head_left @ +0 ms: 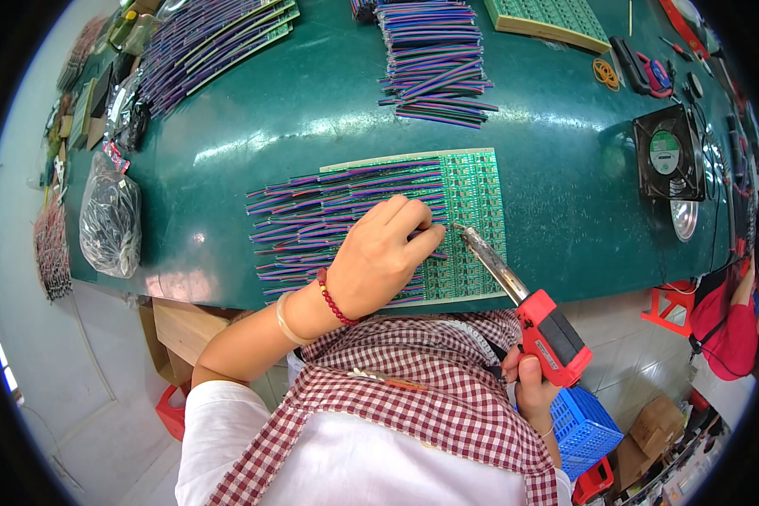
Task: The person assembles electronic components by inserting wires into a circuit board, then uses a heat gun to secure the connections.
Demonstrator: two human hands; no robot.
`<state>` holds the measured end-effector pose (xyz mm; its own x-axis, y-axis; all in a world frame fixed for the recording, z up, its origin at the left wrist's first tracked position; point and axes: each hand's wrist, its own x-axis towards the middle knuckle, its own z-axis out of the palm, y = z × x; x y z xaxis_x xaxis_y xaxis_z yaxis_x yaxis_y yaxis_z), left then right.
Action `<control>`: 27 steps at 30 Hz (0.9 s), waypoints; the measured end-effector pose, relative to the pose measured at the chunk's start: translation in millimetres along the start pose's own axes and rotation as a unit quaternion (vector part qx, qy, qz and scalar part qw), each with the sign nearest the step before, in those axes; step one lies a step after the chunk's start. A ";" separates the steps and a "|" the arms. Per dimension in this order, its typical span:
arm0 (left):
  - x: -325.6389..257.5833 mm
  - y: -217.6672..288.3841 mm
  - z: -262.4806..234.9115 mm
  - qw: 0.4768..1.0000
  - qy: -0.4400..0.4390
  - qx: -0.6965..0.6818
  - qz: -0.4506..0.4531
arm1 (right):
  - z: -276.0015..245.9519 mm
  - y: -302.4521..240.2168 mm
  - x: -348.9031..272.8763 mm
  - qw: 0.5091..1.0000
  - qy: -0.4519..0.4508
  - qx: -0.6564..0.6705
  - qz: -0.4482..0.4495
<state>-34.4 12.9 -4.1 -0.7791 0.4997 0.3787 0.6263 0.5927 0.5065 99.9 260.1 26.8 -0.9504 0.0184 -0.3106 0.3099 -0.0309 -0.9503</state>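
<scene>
Near the centre of the frame, a green rectangular circuit-board panel (474, 198) lies on the glossy dark-green worktop (569, 143), with rows of thin multicoloured wires (308, 215) spreading to its left. Over them, the bare left hand (379, 249) has its fingers pinched together; whether they hold a wire is hidden. At lower right of centre, the right hand's (533, 385) fingers wrap a red-and-black soldering gun (555, 337), its metal tip pointing near the left fingertips.

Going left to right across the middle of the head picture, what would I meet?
Bulging clear plastic bag, bare left hand, red-and-black metal-barrelled soldering iron, square black fan.
</scene>
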 end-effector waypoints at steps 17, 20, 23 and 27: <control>0.2 0.5 -0.5 1.000 0.001 0.010 0.005 | -7.1 10.4 -3.5 0.998 -0.022 -0.056 -0.004; 0.2 0.6 -1.3 1.000 0.001 0.017 0.008 | -6.3 9.2 -2.8 0.997 -0.038 -0.066 -0.009; 0.4 0.3 -0.3 1.000 0.000 0.021 0.008 | -1.9 2.9 -4.7 1.000 -0.014 -0.027 -0.002; 0.5 1.0 -1.5 0.999 -0.004 0.032 0.013 | 1.1 3.3 -4.7 1.000 0.008 -0.027 -0.005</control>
<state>-34.2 12.8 -2.3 -0.7622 0.5202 0.3852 0.6473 0.6182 0.4460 105.4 258.8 25.2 -0.9529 0.0343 -0.3014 0.3022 0.0224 -0.9530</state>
